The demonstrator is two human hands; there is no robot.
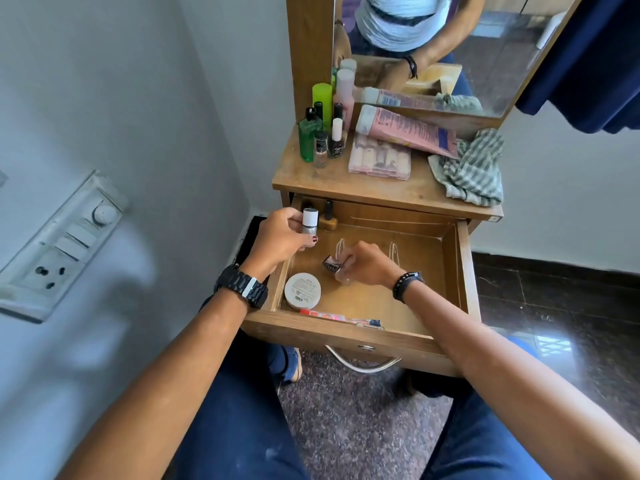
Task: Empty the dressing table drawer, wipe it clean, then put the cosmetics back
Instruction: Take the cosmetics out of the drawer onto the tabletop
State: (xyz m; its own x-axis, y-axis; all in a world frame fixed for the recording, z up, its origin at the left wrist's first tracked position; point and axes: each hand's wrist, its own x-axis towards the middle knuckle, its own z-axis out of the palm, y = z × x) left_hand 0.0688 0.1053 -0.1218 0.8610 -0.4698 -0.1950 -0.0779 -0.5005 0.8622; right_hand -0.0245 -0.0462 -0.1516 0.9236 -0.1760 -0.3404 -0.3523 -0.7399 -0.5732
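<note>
— Below the mirror (pixel 450 46), what do we see first?
— We see the wooden bench (pixel 332 178), carrying a green bottle (pixel 306 136), small dark bottles, a pink tube (pixel 405 131), a flat clear case (pixel 379 159) and a striped cloth (pixel 474 171) at its right end.
— And under it?
— We find the drawer (pixel 464 278) pulled wide out. At its back left corner a small amber bottle (pixel 328 220) stands upright; a round white compact (pixel 302 291) lies near the front left, and a reddish packet (pixel 322 315) lies against the front wall.
— Our hands?
— Our left hand (pixel 277 242), over the drawer's left edge, pinches a silver bottle (pixel 309 221) with a white cap, held upright. Our right hand (pixel 367 265), down inside the drawer, is closed on a small clear item (pixel 334 265); we cannot tell what it is.
</note>
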